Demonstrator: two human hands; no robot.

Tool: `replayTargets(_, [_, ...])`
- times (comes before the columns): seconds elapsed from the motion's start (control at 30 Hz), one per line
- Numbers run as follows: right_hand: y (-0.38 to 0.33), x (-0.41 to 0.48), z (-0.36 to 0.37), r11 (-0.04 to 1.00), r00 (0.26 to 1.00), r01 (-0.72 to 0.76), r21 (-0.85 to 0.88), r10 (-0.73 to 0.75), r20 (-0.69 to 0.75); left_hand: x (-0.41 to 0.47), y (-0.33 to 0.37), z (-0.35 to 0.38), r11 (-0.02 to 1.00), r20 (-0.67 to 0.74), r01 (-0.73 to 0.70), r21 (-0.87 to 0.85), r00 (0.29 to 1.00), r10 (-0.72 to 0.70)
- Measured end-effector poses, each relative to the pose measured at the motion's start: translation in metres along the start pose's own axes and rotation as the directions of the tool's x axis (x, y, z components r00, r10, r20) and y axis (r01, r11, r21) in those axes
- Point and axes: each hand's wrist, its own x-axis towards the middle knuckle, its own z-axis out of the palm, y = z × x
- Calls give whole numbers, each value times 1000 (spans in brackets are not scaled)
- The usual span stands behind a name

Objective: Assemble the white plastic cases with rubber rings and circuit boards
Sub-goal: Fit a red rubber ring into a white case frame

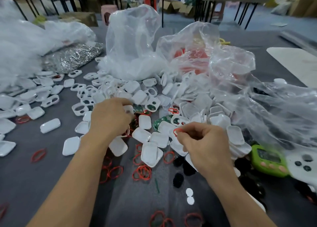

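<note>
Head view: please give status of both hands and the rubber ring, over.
Left hand grips a white case. Right hand pinches a red rubber ring. Loose cases and spare rings crowd the table beneath.

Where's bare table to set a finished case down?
Bare table left of the left forearm, below a red ring. A smaller patch between the forearms, bordered by rings and white discs. Crowded: the case pile mid-table.
</note>
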Motion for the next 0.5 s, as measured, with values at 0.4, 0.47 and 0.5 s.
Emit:
replayTargets(0.4, [-2,-5,0,996,998,-8,92,2,69,27,57,25,903,97,-342,261,940,328])
replayTargets(0.47, [-2,-3,-3,986,996,-30,161,17,86,31,59,25,878,62,-336,340,940,336])
replayTargets(0.5, [-2,-3,-5,979,994,-43,202,21,108,30,60,24,885,29,-324,334,942,334])
